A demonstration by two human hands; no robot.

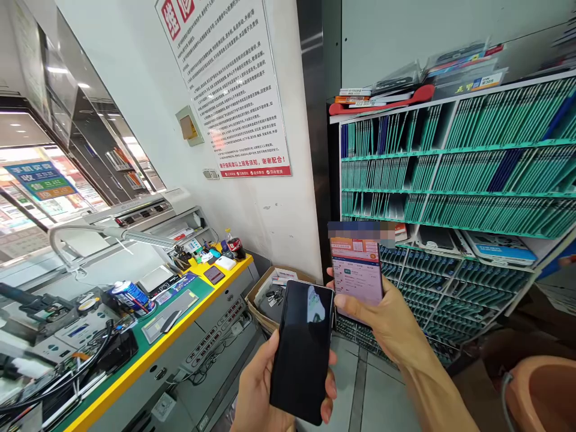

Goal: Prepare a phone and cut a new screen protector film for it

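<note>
The left hand (pixel 255 384) is cupping in a closed grip, its thumb (pixel 269 351) pressing on one side and its fingers (pixel 330 384) curling up opposite. Beyond it to the right, the right hand (pixel 389 321) is also gripping, its thumb (pixel 353 306) pointing leftward, the right forearm (pixel 438 390) slanting down rightward behind the wrist (pixel 408 355).

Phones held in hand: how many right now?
2: a dark-screened phone in the left hand, and a lit phone in the right hand.
</note>
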